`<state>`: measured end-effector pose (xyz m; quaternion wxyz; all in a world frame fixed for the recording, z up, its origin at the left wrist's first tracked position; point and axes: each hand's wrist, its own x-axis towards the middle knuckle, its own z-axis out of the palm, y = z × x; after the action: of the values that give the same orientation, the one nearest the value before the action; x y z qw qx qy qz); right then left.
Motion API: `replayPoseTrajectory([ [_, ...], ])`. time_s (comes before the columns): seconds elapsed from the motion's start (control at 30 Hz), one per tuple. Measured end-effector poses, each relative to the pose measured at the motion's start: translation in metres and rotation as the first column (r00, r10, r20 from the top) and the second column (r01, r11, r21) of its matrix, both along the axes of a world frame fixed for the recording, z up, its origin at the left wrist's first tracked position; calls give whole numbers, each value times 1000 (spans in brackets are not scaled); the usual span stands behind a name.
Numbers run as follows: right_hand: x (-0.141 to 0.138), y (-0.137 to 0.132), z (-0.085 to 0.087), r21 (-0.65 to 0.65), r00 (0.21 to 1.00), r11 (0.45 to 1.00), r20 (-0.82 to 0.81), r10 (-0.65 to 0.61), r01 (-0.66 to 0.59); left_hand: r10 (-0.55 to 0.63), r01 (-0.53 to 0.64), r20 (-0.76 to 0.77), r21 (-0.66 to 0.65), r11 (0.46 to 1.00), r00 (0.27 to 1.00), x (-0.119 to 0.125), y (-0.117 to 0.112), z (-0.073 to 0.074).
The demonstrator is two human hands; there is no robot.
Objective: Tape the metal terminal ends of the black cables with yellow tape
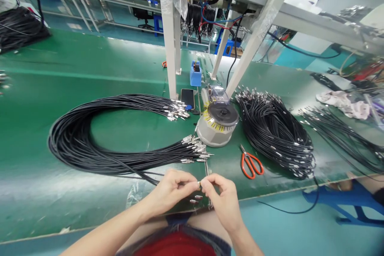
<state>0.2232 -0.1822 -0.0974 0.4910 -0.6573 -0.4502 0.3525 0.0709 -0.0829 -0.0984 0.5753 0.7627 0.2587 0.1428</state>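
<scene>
My left hand (177,187) is closed in a pinch, thumb against forefinger. Facing it, my right hand (221,194) pinches too, and the fingertips of both hands nearly meet. A small yellowish piece (199,184) shows between them; its kind is too small to make out. Black cables (147,176) run from the looped bundle (72,140) under my left hand. Below the fingers, several silver connector ends (196,199) lie near the table edge. More silver connectors tip both ends of the bundle.
A round grey dispenser (214,134) with yellow strips stands ahead. Orange-handled scissors (251,164) lie to the right, beside a coiled cable heap (276,136). A phone (187,99) and a blue tape holder (195,75) sit behind. White posts (168,28) rise from the green table (27,128).
</scene>
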Motion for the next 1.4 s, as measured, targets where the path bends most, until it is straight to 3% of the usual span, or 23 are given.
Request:
replayPoseTrajectory([
  [0.07, 4, -4, -5, -23, 999, 1000, 33, 2, -1, -35, 36, -16, 28, 999, 999, 4, -4, -5],
  [0.13, 12, -8, -10, -80, 995, 995, 82, 59, -52, -110, 114, -32, 156, 981, 993, 5, -8, -11],
  [0.23, 31, -15, -12, -162, 954, 977, 244, 177, -140, -192, 202, -64, 397, 896, 979, -2, -6, -15],
  [0.3, 44, -14, -11, -165, 911, 982, 384, 152, -95, -108, 132, -79, 474, 870, 991, -10, 5, -19],
  [0.37, 53, -9, -7, -148, 877, 989, 473, 89, -21, 83, -18, -94, 548, 836, 992, -17, 20, -26],
  [0.43, 57, 0, -2, -124, 868, 992, 494, 56, 7, 241, -97, -108, 704, 704, 964, -20, 35, -37],
  [0.53, 55, 17, 4, -62, 890, 998, 456, 17, 13, 334, -19, -168, 872, 490, 928, -16, 45, -50],
  [0.63, 53, 32, 7, -15, 921, 999, 390, -24, 32, 379, 35, -188, 926, 377, 906, -10, 45, -54],
  [0.9, 46, 48, -3, -44, 950, 999, 311, 25, -11, 333, 8, -121, 947, 322, 935, -11, 53, -52],
  [1.03, 40, 44, -18, -43, 928, 999, 371, 29, -14, 288, 54, -159, 939, 340, 944, -14, 52, -53],
  [1.23, 35, 54, -47, 60, 720, 990, 680, -135, 129, 247, 65, -183, 905, 421, 952, -22, 53, -52],
  [1.4, 38, 55, -40, 164, 598, 984, 783, -172, 67, 202, -23, -72, 900, 435, 977, -7, 53, -31],
])
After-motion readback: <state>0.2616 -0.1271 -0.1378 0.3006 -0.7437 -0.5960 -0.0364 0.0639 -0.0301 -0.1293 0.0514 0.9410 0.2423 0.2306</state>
